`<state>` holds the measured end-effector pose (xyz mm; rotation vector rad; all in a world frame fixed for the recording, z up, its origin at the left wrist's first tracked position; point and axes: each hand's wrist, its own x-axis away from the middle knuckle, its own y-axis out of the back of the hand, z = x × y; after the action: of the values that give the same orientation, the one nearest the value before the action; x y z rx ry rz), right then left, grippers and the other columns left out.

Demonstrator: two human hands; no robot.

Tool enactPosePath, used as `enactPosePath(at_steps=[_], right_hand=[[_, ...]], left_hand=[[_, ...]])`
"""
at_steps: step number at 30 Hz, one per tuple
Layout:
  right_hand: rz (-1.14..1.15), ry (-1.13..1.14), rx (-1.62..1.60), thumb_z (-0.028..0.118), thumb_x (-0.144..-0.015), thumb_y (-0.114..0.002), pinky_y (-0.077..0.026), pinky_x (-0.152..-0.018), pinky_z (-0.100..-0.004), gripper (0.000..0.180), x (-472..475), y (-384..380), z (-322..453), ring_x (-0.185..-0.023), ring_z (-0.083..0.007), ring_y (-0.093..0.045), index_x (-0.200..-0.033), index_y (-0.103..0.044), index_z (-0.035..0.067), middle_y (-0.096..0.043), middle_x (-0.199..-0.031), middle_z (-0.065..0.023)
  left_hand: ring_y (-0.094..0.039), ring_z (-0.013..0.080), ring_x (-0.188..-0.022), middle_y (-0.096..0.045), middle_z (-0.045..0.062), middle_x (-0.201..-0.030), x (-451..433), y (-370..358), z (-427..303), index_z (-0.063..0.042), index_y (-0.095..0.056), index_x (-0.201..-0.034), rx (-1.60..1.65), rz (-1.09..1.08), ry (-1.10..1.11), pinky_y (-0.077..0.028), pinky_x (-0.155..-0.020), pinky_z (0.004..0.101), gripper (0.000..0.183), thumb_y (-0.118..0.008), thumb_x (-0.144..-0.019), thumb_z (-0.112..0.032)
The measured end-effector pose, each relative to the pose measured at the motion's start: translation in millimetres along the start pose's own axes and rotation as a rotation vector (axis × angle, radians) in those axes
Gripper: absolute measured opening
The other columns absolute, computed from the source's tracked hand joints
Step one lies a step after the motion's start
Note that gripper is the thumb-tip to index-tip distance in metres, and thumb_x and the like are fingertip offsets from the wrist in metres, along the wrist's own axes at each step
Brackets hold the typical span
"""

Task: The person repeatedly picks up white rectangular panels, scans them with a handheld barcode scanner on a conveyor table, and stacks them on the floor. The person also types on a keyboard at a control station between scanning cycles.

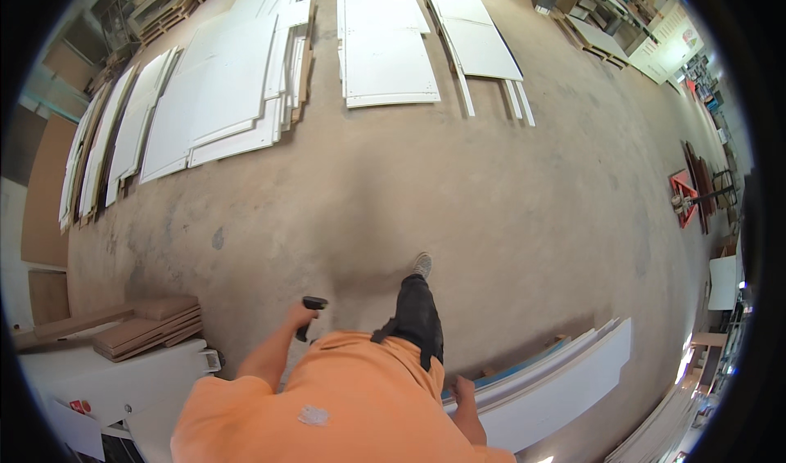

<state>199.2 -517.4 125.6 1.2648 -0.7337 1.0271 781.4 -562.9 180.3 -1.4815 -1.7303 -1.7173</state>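
My left hand [299,315] is wrapped around the grip of a black handheld device [315,303], held out beside my hip over the concrete floor. The device has a pistol-like shape; its exact kind cannot be told. Down at my other side hangs my right hand [463,390], with its fingers curled. It overlaps the near end of a stack of long white panels [559,389] in the picture, and whether it touches them or holds anything is hidden. One shoe [422,264] is forward on the concrete floor [491,217].
Stacks of white boards lie ahead: a wide one [215,76], a middle one [390,64] and a narrower one [476,39]. Brown boards [150,328] rest on a white machine [141,380] at left. A red pallet jack [683,198] stands at right.
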Motion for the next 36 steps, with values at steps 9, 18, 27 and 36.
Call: enactPosePath(at_steps=[9, 18, 27, 36], right_hand=[[-0.013, 0.613, 0.397, 0.023, -0.089, -0.056, -0.048, -0.056, -0.0336, 0.025, -81, -17, 464, -0.071, -0.0192, -0.066, -0.094, -0.065, 0.0, -0.069, -0.084, -0.0096], [-0.063, 1.098, 0.166, 0.023, -0.092, -0.055, -0.049, -0.066, -0.0318, 0.026, -70, -45, 773, -0.08, -0.0193, -0.066, -0.1, -0.062, -0.001, -0.068, -0.091, -0.0101], [0.103, 0.112, 0.606, 0.022, -0.095, -0.055, -0.053, -0.067, -0.0415, 0.031, -73, -46, 807, -0.079, -0.025, -0.068, -0.114, -0.062, -0.002, -0.07, -0.098, -0.0158], [0.115, 0.522, 1.397, 0.025, -0.088, -0.058, -0.052, -0.057, -0.0398, 0.028, -215, -176, 1189, -0.056, -0.0244, -0.064, -0.091, -0.067, -0.001, -0.069, -0.076, -0.014]], left_hand=[[-0.069, 0.0325, -0.088, -0.072, 0.017, -0.09, -40, 99, -175, 0.001, -0.072, -0.089, 0.29, -0.152, 0.234, -0.054, -0.077, 0.0405, 0.041, -0.075, -0.064, -0.031], [-0.069, 0.0329, -0.094, -0.071, 0.021, -0.098, -240, 146, -386, 0.0, -0.072, -0.095, 0.016, -0.009, 0.164, -0.055, -0.081, 0.0398, 0.051, -0.078, -0.061, -0.039], [-0.07, 0.0343, -0.08, -0.07, 0.021, -0.081, -404, 302, -666, 0.002, -0.072, -0.085, 0.227, -0.134, -0.131, -0.055, -0.074, 0.0422, 0.048, -0.075, -0.062, -0.04], [-0.07, 0.035, -0.079, -0.069, 0.021, -0.076, -483, 327, -734, 0.003, -0.07, -0.084, 0.381, -0.204, 0.077, -0.053, -0.069, 0.0421, 0.045, -0.074, -0.069, -0.039]])
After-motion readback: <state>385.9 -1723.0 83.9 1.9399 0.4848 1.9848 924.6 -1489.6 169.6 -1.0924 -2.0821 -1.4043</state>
